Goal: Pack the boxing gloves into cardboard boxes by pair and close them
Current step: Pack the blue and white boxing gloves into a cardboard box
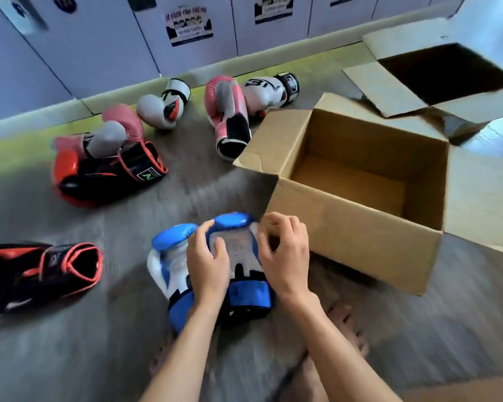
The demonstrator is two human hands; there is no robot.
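Two blue and white boxing gloves [169,256] lie side by side on the grey floor in front of me. My left hand [206,262] rests on them with fingers curled over the white palm area. My right hand [285,256] hovers at their right edge, fingers bent, touching the glove's side. An open cardboard box [355,236] stands just right of the gloves, nothing inside. A second open box [404,91] sits further back right.
A black and orange glove [105,175] lies at left with a pink and grey one [119,132] leaning on it; another black and orange glove [41,271] is at far left. A pink glove [230,117] and two white ones [163,107] [269,89] lie near the wall. My bare feet are below.
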